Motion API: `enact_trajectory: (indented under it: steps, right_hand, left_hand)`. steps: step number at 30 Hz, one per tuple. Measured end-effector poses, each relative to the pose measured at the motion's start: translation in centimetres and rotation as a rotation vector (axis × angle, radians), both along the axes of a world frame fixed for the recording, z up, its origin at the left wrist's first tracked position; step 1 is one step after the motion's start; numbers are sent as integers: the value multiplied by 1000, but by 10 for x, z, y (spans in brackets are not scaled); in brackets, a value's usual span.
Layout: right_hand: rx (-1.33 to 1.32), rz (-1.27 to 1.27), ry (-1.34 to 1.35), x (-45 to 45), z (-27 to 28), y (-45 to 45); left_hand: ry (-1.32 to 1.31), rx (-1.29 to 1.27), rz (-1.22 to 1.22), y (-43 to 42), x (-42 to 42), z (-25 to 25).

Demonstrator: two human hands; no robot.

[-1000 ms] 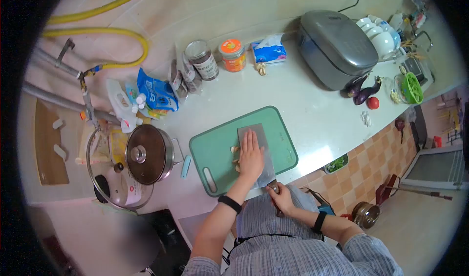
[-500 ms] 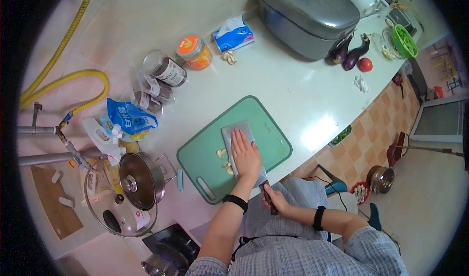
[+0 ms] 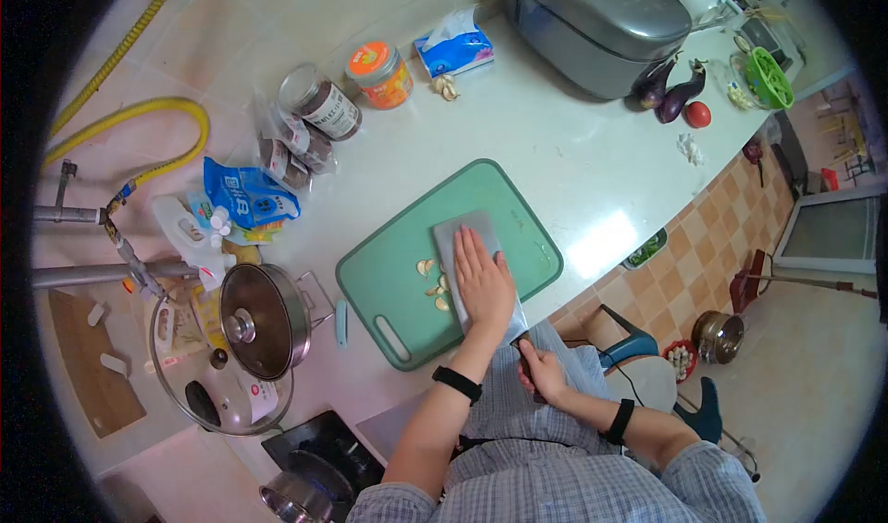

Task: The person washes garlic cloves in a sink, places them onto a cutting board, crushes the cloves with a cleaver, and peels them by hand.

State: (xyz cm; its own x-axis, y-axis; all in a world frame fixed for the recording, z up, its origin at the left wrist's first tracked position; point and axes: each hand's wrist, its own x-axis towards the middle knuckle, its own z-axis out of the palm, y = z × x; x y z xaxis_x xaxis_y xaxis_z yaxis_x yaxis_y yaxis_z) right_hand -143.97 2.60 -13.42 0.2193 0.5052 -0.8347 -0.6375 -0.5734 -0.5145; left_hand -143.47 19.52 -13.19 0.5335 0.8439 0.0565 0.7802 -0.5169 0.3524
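A green cutting board (image 3: 388,264) lies on the white counter. On it a cleaver (image 3: 451,233) rests with its broad blade laid over flat. My left hand (image 3: 487,292) presses on the blade, open, its fingers stretched out. The cleaver's dark handle sticks out past the board's near edge, and my right hand (image 3: 546,373) is closed around it. Several pale garlic cloves (image 3: 425,267) lie on the board just left of the blade. Whatever is under the blade is hidden.
Left of the board stand a lidded pot (image 3: 264,324) and a light-blue slim object (image 3: 341,324). Jars (image 3: 379,77), a tissue pack (image 3: 458,51) and a garlic bulb (image 3: 446,86) sit behind. Eggplants (image 3: 680,98), a tomato (image 3: 697,114) and a large grey appliance (image 3: 601,24) are at the far right.
The view has shifted a little, so the counter items sit higher. The cleaver and both hands have slid slightly rightward over the board. My hold on the cleaver is the same.
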Motion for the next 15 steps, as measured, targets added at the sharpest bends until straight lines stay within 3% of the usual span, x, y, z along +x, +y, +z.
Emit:
enact_trajectory:
  steps: [8,10,15]
  right_hand:
    - [272,85,-105,-1,17,15]
    - [324,112,-128,3,10,7]
    - [50,60,-46,-1,-30,-4]
  left_hand:
    - [-216,183,59,13,-9,80]
    - [-157,196,29,7,-2,68]
    - [123,97,-33,-3,5,-20]
